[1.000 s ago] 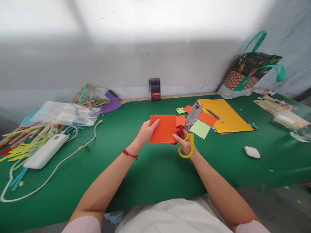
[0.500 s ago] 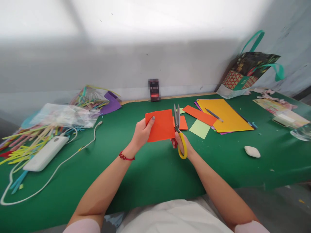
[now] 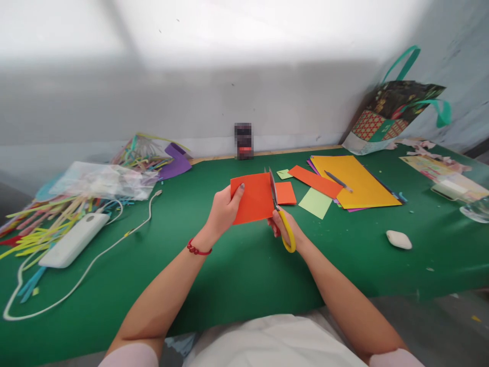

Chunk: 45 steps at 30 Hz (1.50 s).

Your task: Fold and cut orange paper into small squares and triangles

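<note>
My left hand (image 3: 226, 205) is closed on the left edge of an orange sheet of paper (image 3: 254, 198), thumb on top and the other fingers hidden behind it. A pair of scissors (image 3: 287, 230) with yellow handles sits in my right hand (image 3: 284, 224). The blades point away from me at the sheet's right edge, one in front of the paper and the tip of the other showing past its top edge. Just beyond the scissors, a smaller orange paper piece (image 3: 286, 193) lies on the green table (image 3: 244, 275).
Right of my hands lie an orange strip (image 3: 315, 181), a pale green square (image 3: 315, 203) and yellow sheets (image 3: 355, 183) with a pen (image 3: 338, 180). A white power bank (image 3: 74, 239) with its cable and coloured paper strips (image 3: 28, 244) are at left. A bag (image 3: 393, 117) stands back right.
The scissors have shifted slightly left and tilted, bringing their blades from beside the orange sheet onto its right edge. My left hand has barely moved.
</note>
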Tool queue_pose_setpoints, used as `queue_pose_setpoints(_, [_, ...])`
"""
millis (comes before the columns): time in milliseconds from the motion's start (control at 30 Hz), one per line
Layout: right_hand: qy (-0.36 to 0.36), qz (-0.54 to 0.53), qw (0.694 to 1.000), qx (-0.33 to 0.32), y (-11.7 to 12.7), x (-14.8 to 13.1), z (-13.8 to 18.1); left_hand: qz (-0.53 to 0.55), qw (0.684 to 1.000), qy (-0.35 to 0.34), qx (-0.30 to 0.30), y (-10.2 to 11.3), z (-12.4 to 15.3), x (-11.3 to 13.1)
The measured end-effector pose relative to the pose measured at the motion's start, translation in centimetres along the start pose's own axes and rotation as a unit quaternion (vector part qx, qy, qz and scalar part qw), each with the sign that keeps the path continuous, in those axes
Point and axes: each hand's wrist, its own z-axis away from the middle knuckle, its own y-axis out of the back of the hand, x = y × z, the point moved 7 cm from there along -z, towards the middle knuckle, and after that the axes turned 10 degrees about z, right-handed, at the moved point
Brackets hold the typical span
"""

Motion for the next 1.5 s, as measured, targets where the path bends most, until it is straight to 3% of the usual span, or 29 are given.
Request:
queue_pose_setpoints(633, [-0.057,-0.070,0.996,0.017,-0.5,1.1,0.2,0.013,1.000,-0.005,0.025,-0.4,0.7,-0.3])
queue_pose_setpoints(1133, [-0.038,-0.039,0.998,0.019,-0.2,1.0,0.2,-0.003,1.000,-0.008,0.029,0.1,0.4,-0.2])
queue_pose_setpoints(1500, [-0.062,-0.040,0.997,0.022,-0.3,0.9,0.4,-0.026,0.999,-0.010,0.027,-0.2,0.6,0.0])
